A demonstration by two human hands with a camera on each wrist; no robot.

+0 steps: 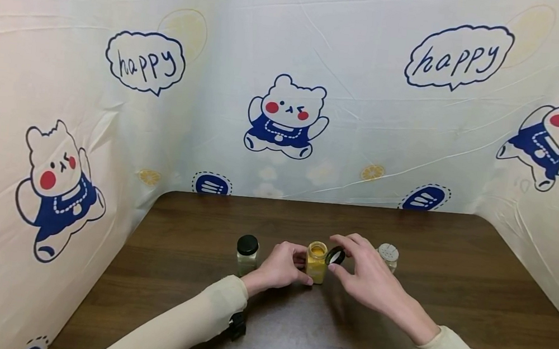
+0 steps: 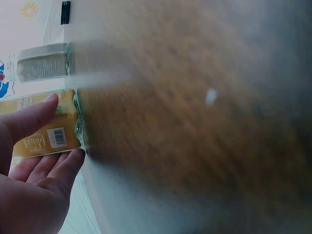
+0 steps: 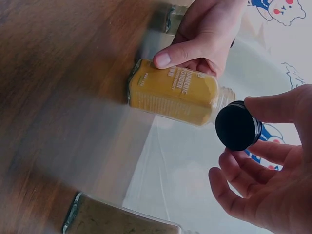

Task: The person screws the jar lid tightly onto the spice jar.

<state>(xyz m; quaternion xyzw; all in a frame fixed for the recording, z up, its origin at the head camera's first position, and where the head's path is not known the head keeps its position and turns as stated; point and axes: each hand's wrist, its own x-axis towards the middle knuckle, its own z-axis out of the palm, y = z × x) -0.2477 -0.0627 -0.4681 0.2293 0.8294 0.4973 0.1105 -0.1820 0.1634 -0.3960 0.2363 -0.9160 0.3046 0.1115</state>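
The left hand [image 1: 281, 265] is clamped on the turmeric jar [image 1: 316, 267], with the thumb against one side face and the fingers against the opposite face, low on the body. The right hand [image 1: 371, 274] pinches the black cap [image 1: 336, 255] at its edge between thumb and fingers; the remaining fingers are spread and loosely bent. The turmeric jar stands upright on the table, between the two hands, with its neck uncovered and yellow powder visible through the mouth and the glass. Its printed label reads in part "POWDER", and a barcode shows on another face in the left wrist view. The black cap is off the neck and tilted, held just beside the jar mouth; its pale inner side faces the head camera. Contact between cap and rim cannot be determined. Left of the left hand stands a black-lidded jar [image 1: 247, 254]. Beyond the right hand, partly hidden by it, stands a shaker jar [image 1: 388, 253] with a perforated pale top. Both wrists are covered by cream sleeves [image 1: 184, 322]. All jars rest on the dark wood-grain table [image 1: 304, 334]. A pale backdrop [image 1: 214, 117], printed with bears and "happy" speech clouds, surrounds the table's far edge and sides.
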